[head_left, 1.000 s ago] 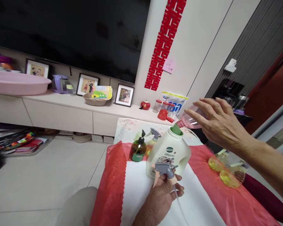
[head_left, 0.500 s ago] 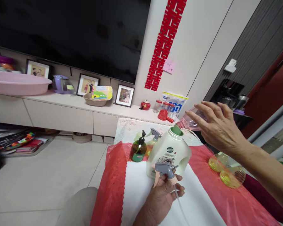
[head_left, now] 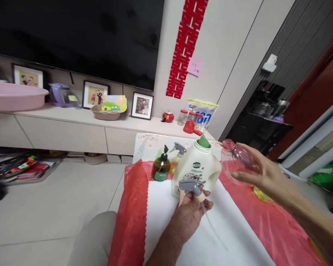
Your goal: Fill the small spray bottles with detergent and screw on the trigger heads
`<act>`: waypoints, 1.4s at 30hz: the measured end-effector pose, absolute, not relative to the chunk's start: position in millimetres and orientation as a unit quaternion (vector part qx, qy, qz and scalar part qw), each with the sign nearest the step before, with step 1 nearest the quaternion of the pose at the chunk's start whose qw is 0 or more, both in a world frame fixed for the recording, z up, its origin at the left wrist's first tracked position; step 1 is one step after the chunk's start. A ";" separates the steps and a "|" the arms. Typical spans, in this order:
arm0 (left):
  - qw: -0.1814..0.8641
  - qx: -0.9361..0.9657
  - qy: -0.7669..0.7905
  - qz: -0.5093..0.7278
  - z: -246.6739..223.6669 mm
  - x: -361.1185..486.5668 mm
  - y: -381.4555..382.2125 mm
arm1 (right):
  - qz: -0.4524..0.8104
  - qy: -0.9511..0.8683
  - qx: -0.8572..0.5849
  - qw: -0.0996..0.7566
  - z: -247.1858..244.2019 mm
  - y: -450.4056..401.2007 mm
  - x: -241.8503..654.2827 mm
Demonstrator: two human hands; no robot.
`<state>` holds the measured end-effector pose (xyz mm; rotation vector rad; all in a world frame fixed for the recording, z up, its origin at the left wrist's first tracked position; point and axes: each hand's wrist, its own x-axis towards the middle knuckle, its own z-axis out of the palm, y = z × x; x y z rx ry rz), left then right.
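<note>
A transparent, pink-tinted round bottle looked like thin, glossy, smooth plastic. The grey-and-peach trigger spray head was smooth moulded plastic with a low sheen, and the cream handled jug was opaque, satin-smooth plastic. The brown pump bottle had a glossy, see-through body. Beneath lay a shiny, creased red plastic sheet and a smooth, matt white scallop-edged covering.

The left forearm slants up from the bottom edge, the left hand curled in a grip between thumb and fingers. The right hand extends from the right, gripping, its thumb stretched forward.
</note>
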<state>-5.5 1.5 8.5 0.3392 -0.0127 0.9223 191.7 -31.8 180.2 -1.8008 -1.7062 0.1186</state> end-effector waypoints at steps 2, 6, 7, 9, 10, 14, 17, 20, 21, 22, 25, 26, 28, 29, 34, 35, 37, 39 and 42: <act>0.878 0.168 -0.011 0.449 9.6 -6.6 2.8 | 0.120 -0.618 -0.702 0.334 160.2 -60.1 196.4; 0.870 0.171 -0.018 0.461 12.0 -9.6 5.7 | 0.082 -0.607 -0.745 0.263 109.1 -123.1 211.1; 0.869 0.168 -0.019 0.466 13.0 -10.6 6.2 | 0.042 -0.614 -0.751 0.240 96.1 -138.1 215.2; 0.870 0.156 -0.017 0.467 15.6 -12.7 6.9 | -0.036 -0.635 -0.746 0.197 72.2 -164.6 222.9; 0.872 0.149 -0.015 0.466 17.2 -13.5 7.0 | -0.070 -0.646 -0.739 0.178 61.8 -175.7 226.0; 0.875 0.141 -0.002 0.463 21.8 -14.2 6.4 | -0.144 -0.680 -0.708 0.130 32.6 -204.7 226.6; 0.873 0.148 0.005 0.464 21.7 -13.0 5.9 | -0.139 -0.686 -0.704 0.119 23.3 -211.9 212.7; 0.875 0.145 0.015 0.462 19.9 -12.3 6.0 | -0.130 -0.689 -0.701 0.129 20.4 -211.1 194.5; 0.875 0.140 0.017 0.463 19.3 -12.2 6.1 | -0.127 -0.691 -0.699 0.135 20.0 -209.9 189.2; 0.875 0.136 0.019 0.463 18.9 -12.2 6.2 | -0.126 -0.692 -0.697 0.141 19.6 -208.4 184.7; 0.874 0.145 0.023 0.464 18.4 -11.7 5.9 | -0.116 -0.690 -0.698 0.153 18.2 -203.1 175.2; 0.871 0.153 0.023 0.466 18.4 -11.3 5.5 | -0.114 -0.688 -0.699 0.157 17.6 -201.0 172.9; 0.867 0.168 0.024 0.469 18.5 -10.1 4.1 | -0.119 -0.685 -0.699 0.168 16.2 -196.5 169.0; 0.866 0.173 0.023 0.469 18.6 -9.4 3.1 | -0.122 -0.684 -0.698 0.175 15.5 -193.9 166.9; 0.863 0.215 0.004 0.457 17.2 -5.6 -3.9 | -0.118 -0.675 -0.699 0.205 14.0 -180.5 153.2; 0.863 0.228 -0.003 0.451 16.6 -4.9 -5.5 | -0.111 -0.674 -0.700 0.209 14.0 -178.0 149.7; 0.866 0.250 -0.012 0.433 15.1 -3.6 -8.5 | -0.100 -0.671 -0.700 0.224 13.8 -173.1 142.7; 0.871 0.265 -0.008 0.415 13.5 -2.3 -10.8 | -0.090 -0.663 -0.701 0.248 13.3 -168.8 136.7; 0.870 0.284 -0.004 0.403 12.1 -0.2 -12.7 | -0.064 -0.643 -0.708 0.286 12.4 -164.3 131.5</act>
